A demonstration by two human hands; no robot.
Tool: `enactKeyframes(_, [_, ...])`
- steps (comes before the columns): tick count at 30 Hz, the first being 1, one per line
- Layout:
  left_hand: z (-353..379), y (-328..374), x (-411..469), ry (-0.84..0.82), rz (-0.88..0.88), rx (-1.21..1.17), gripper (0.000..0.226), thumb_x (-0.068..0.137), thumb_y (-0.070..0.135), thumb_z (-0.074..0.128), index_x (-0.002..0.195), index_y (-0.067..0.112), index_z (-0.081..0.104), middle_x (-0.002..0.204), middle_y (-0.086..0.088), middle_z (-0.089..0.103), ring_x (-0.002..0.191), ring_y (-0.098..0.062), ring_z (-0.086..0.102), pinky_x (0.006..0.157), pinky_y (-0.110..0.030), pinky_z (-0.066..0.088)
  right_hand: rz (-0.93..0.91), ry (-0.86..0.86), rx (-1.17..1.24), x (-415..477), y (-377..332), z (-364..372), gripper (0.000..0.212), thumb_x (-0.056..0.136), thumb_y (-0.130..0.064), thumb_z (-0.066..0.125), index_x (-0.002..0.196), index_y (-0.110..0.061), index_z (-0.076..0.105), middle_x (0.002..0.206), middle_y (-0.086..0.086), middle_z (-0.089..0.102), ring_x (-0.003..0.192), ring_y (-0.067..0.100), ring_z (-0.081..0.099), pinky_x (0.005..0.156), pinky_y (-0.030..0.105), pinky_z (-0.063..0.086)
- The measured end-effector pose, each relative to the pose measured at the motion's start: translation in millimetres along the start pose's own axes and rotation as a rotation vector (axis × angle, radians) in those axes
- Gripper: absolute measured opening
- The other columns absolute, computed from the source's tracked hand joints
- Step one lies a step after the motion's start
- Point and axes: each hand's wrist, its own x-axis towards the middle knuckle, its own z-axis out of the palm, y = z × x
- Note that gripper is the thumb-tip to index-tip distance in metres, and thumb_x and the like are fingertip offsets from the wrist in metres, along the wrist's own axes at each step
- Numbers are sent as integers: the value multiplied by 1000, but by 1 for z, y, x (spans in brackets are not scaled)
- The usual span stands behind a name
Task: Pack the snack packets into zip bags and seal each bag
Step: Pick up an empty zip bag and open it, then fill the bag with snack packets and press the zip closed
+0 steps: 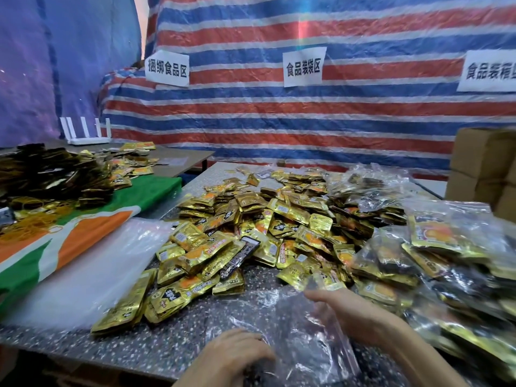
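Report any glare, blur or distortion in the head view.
Head view: glare streaks the clear zip bag between the left hand and right hand; a faint rainbow flare crosses the striped tarp; wide-angle bending tilts the outer signs; the gold packets look fairly sharp.

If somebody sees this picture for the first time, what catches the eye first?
A heap of gold snack packets covers the middle of the speckled table. Behind it hangs a red, white and blue striped tarp with white paper signs. At the bottom, the left hand and right hand handle a clear zip bag.
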Motion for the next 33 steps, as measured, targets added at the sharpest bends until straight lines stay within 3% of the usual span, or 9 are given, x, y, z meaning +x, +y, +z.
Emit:
enactKeyframes(3, [5, -12, 5, 89, -11, -29, 30, 88, 45, 50, 114, 49, 64, 119, 45, 53, 117, 29, 38, 111, -11, 30, 22, 12, -71, -10, 10, -12, 20, 96, -18, 62, 85, -1, 61, 63, 6, 58, 51, 14, 52, 53, 27, 47])
enactKeyframes(8, [8, -26, -2, 120, -207, -142, 31, 94, 22, 49, 114, 25, 73, 117, 26, 66, 116, 30, 39, 122, -23, 14, -26, -124, -14, -32, 13, -21, 22, 92, 1, 62, 70, -2, 66, 66, 12, 62, 56, 19, 57, 52, 28, 50])
enactKeyframes(11, [1, -9, -2, 126, -269, -238, 19, 81, 32, 57, 91, 44, 69, 104, 43, 61, 114, 20, 47, 113, -18, 23, -109, -109, 16, -43, 9, -13, 13, 84, -9, 76, 72, -5, 74, 75, 11, 65, 62, 16, 56, 55, 24, 49])
enactKeyframes(14, [-7, 19, 14, 266, -330, -641, 20, 87, 48, 69, 84, 29, 72, 91, 18, 70, 85, -3, 67, 79, -21, 56, -227, -121, -67, -53, 5, 7, 16, 76, -25, 87, 72, -13, 76, 77, 9, 69, 67, 14, 60, 56, 21, 44])
enactKeyframes(18, [-20, 43, 33, 268, -368, -848, 32, 81, 52, 71, 80, 20, 70, 73, 5, 69, 67, -7, 63, 62, -19, 47, -373, -183, -150, -62, -2, 33, 30, 72, -30, 90, 79, -5, 77, 74, 8, 70, 65, 12, 63, 59, 23, 51])
enactKeyframes(22, [-32, 38, 35, 279, -430, -984, 21, 86, 21, 75, 79, 4, 66, 68, -1, 66, 65, -14, 60, 60, -26, 48, -431, -137, -103, -71, -10, 35, 27, 70, -26, 89, 70, -7, 70, 76, 18, 72, 62, 20, 67, 54, 27, 55])
enactKeyframes(27, [-57, 23, 30, 215, -542, -916, 8, 88, -1, 65, 81, -3, 63, 66, -10, 68, 55, -16, 61, 53, -25, 50, -490, 313, -57, -79, -22, 24, 25, 82, 6, 64, 62, -4, 54, 67, 17, 59, 49, 17, 61, 43, 28, 51])
enactKeyframes(30, [-76, 15, 32, 194, -585, -795, 7, 88, 1, 65, 81, 3, 64, 64, -4, 67, 56, -15, 62, 52, -24, 49, -581, 627, -320, -78, -31, 15, 26, 82, -4, 62, 61, -10, 48, 59, 6, 51, 52, 22, 55, 52, 44, 55])
enactKeyframes(33, [-85, 15, 37, 200, -586, -650, 5, 84, 7, 67, 81, 9, 65, 69, -2, 67, 57, -11, 60, 55, -26, 49, -603, 698, -545, -74, -37, 17, 20, 81, -8, 60, 67, -14, 47, 62, 1, 50, 59, 18, 46, 58, 40, 45])
